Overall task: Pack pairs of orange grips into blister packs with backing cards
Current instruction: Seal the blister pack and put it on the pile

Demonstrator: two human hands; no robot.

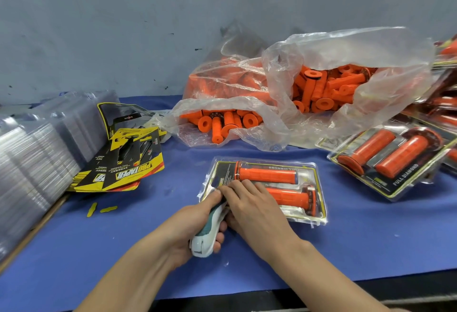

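Sealing step here: the blister pack [308,178] lies mid-counter [123,237], two orange grips [267,175] and a backing card [223,172] inside. The left hand [197,215] has its grip closed round a white-and-teal stapler [210,233], by the look of it, nosed onto the pack's near-left corner. The right hand [252,202] presses fingers on that end, holding nothing. Next — squeeze squarely, fingertips clear, then likely the other edges.
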